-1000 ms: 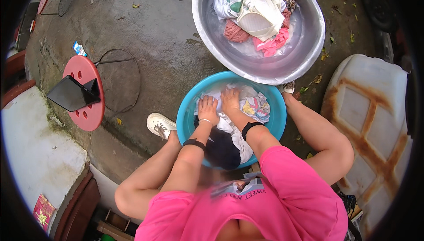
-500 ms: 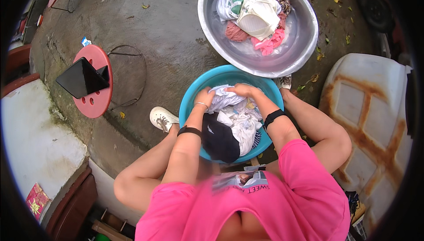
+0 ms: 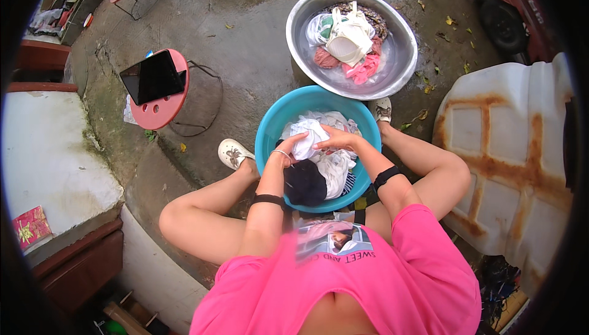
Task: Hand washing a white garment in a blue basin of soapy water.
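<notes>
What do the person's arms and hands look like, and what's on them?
The left hand and right hand are bare. A thin, pale bracelet circles the left wrist. One dark band wraps the left forearm, another dark band the right. The pink sleeves are short.

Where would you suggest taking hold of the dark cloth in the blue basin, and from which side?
I would probably gather its uncovered middle into a fold, coming from above on the near side: the dark cloth lies in a limp heap in the near-left part of the blue basin, its upper face exposed, while white cloth crowds its right side.
</notes>
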Tool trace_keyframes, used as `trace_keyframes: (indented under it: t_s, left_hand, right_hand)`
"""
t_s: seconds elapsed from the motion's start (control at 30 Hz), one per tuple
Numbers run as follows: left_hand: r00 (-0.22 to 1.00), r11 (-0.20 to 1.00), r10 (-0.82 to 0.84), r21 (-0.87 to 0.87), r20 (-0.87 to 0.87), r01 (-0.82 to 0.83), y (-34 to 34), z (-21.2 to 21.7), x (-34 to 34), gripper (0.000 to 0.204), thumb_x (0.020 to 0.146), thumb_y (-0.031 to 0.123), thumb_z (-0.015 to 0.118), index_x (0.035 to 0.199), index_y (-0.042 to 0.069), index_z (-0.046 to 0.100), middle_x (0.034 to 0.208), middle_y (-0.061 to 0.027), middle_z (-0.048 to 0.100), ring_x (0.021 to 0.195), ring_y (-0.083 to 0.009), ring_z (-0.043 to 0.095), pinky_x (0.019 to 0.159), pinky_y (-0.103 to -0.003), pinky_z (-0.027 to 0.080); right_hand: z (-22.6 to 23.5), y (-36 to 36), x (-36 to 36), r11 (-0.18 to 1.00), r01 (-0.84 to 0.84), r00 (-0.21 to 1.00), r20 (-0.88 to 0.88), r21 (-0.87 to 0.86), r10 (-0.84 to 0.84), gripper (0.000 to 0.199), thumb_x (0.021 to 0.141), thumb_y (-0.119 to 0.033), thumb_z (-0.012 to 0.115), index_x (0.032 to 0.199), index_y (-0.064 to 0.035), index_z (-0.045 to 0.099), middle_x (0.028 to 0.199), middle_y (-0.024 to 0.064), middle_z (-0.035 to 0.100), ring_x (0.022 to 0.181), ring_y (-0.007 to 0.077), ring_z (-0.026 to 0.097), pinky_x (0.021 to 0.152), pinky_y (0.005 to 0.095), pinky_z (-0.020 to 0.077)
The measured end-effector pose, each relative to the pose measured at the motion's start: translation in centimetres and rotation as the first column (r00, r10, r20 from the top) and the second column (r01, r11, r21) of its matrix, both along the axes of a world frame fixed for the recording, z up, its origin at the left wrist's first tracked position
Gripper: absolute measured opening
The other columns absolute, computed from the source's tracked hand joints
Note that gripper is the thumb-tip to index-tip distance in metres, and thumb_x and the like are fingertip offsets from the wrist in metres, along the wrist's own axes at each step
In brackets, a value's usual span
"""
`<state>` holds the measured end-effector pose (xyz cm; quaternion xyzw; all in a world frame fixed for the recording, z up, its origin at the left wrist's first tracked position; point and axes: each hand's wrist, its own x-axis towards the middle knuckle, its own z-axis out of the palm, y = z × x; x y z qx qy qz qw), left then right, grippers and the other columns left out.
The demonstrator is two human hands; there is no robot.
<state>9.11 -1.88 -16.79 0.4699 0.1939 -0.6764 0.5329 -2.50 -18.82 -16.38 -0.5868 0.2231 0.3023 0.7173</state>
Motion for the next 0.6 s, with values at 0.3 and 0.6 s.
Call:
trace_keyframes:
  t_s: [0.3, 0.6]
  left_hand:
    - [0.666, 0.939, -0.321, 0.132, 0.674, 0.319, 2.8, 5.2, -1.2, 0.091, 0.052, 0.032, 0.084, 0.127, 0.002, 0.043, 0.116, -0.0149, 0.053, 0.108, -0.0246, 0.052, 0.089, -0.032, 0.043]
    - [0.059, 0.859, -0.394, 0.345, 0.917, 0.379, 2.8, 10.4, -0.8, 0.038, 0.077, 0.041, 0.062, 0.097, 0.008, 0.068, 0.107, -0.0219, 0.056, 0.101, -0.0369, 0.052, 0.086, -0.038, 0.042]
  right_hand:
    - [8.2, -0.8, -2.0, 0.906, 0.119, 0.988, 0.139, -0.406, -0.067, 0.037, 0.072, -0.019, 0.071, 0.104, -0.0027, 0.059, 0.083, 0.0069, 0.061, 0.065, 0.0119, 0.055, 0.058, 0.0257, 0.0451]
    - [16.8, -0.5, -3.0, 0.698, 0.174, 0.898, 0.403, -0.695, 0.178, 0.029, 0.068, -0.022, 0.066, 0.093, -0.0055, 0.065, 0.080, 0.0127, 0.065, 0.073, 0.0249, 0.062, 0.069, 0.0343, 0.0472]
